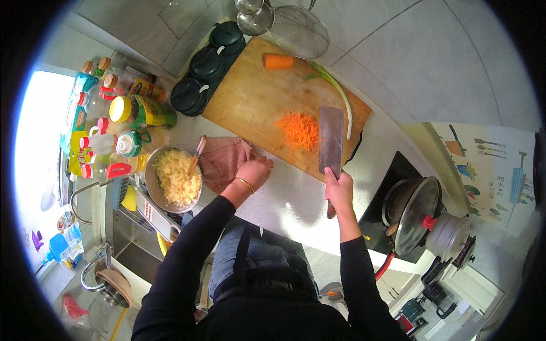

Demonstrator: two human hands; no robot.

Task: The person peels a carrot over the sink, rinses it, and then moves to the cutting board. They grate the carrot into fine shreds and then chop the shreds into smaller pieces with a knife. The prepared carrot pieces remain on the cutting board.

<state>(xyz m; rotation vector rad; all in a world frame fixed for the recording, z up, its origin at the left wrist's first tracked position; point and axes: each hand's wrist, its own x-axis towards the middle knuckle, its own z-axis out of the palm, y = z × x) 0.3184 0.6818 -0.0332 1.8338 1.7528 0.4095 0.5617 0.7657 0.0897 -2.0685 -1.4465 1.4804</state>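
My right hand (340, 192) grips the handle of a cleaver (331, 138), whose blade lies over the right part of a wooden cutting board (243, 93). Shredded carrot (299, 131) is heaped against the blade's left side. A carrot piece (278, 61) lies near the board's far edge, and a green onion (341, 93) curves along its right side. My left hand (254, 172) is at the right edge of a pink cloth (222, 162), fingers curled; whether it pinches the cloth cannot be told. Left of the cloth, a metal bowl (148, 181) holds pale, chopped food and chopsticks (197, 155).
Black lidded pots (207, 64) stand beside the board's left edge. Bottles and jars (138, 111) crowd the far left, above a sink (138, 260). At right, a pan with a glass lid (418, 215) sits on the black stove (399, 170). A wire strainer (300, 32) hangs beyond the board.
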